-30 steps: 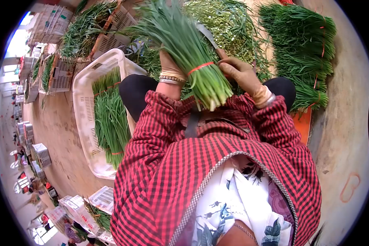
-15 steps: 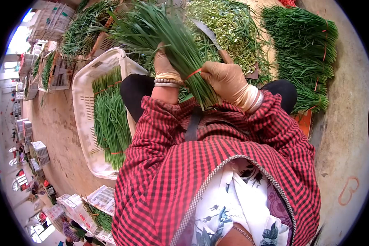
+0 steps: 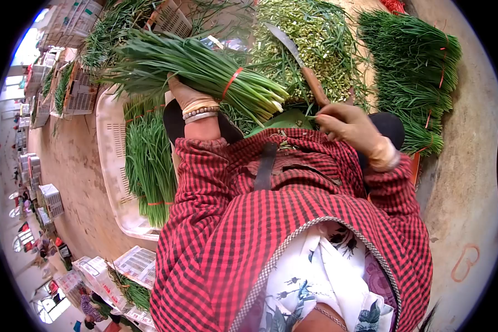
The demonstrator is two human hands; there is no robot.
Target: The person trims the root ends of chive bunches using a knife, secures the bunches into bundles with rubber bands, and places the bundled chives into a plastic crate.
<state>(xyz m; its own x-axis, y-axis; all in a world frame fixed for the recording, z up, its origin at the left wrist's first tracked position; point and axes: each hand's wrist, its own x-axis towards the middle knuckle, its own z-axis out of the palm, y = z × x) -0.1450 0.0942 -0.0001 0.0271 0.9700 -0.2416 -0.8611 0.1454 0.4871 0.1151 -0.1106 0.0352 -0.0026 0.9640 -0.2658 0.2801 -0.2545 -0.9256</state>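
Observation:
My gloved left hand grips a bunch of long green stalks from below. A red band circles the bunch near its pale cut ends, which point right; the leafy ends spread left. A knife with a curved blade and wooden handle points up and left over a pile of cut stalk pieces. My gloved right hand is at the lower end of the knife's handle, with its fingers curled and closed.
A white crate with banded green bunches stands to the left. More banded bunches are stacked at the right. Further crates with greens line the far left. A person is at the lower left.
The bunch has swung left and now lies more level, with its cut ends to the right. My right hand has moved away from it, down and right, along with the knife.

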